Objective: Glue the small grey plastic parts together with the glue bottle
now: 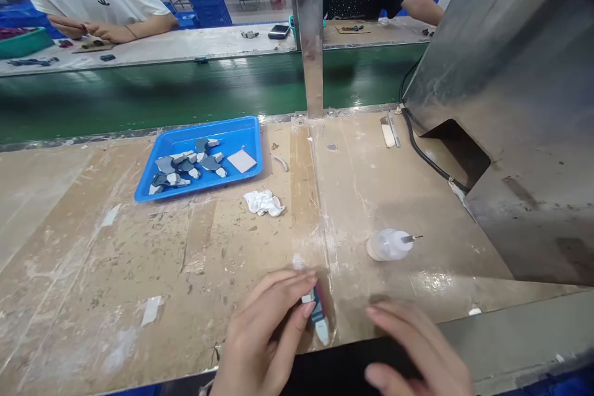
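Near the front edge of the bench, my left hand (273, 322) has its fingers closed on a small dark blue and pale grey plastic part (319, 317). The part's pale end points toward me, and its far end is partly covered by my fingers. To the right, my right hand (417, 346) hovers over the bench edge with fingers apart and nothing in them. Beyond it a translucent squeeze bottle (388, 244) with a thin metal nozzle lies on its side. A crumpled white tissue (263, 203) rests on the bench farther back.
A blue tray (199, 193) holds several similar grey parts and a pale square pad (242, 161). At right stands a metal housing (520, 105) with a black cable (429, 164). A metal post (312, 43) rises behind, before a green conveyor (185, 90). Two people sit across.
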